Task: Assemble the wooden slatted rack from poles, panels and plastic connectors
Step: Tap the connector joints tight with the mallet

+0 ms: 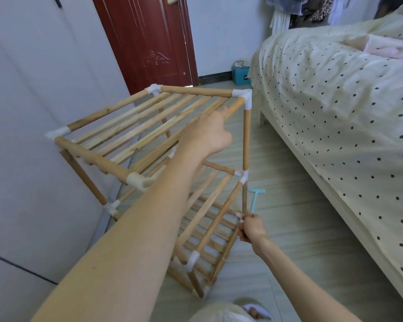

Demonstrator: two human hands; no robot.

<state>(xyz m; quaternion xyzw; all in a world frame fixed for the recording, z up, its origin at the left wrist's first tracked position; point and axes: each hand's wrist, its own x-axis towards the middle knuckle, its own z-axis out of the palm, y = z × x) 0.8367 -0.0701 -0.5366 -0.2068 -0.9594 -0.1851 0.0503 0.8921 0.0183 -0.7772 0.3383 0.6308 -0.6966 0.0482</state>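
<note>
**Nearly Complete: Steadying the Slatted Rack While the Lower Joint Is Seated**

Head view. The wooden slatted rack stood tilted on the pale floor, between a white wardrobe and a bed with a dotted cover. Three slatted tiers were already joined by poles and white plastic connectors. The left hand reached across the top tier, resting on the long side rail near the far right corner connector; whether its fingers curled round that rail could not be told, since the back of the hand hid them. The right hand, well apart from the left and lower down, gripped a small light-blue plastic mallet by its handle, head upward, just beside the lower part of the upright pole and close to the bottom-tier connector. A slippered foot showed at the bottom edge.

Judgement of the step: final seating of joints appeared to be in hand. To do it well:

1. Set the rack square on all feet before striking.
2. Hold the top rail firmly so the frame cannot rock.
3. Tap connectors, not bare wood, along the pole axis.
4. Check each socket for a visible gap afterwards.
</note>
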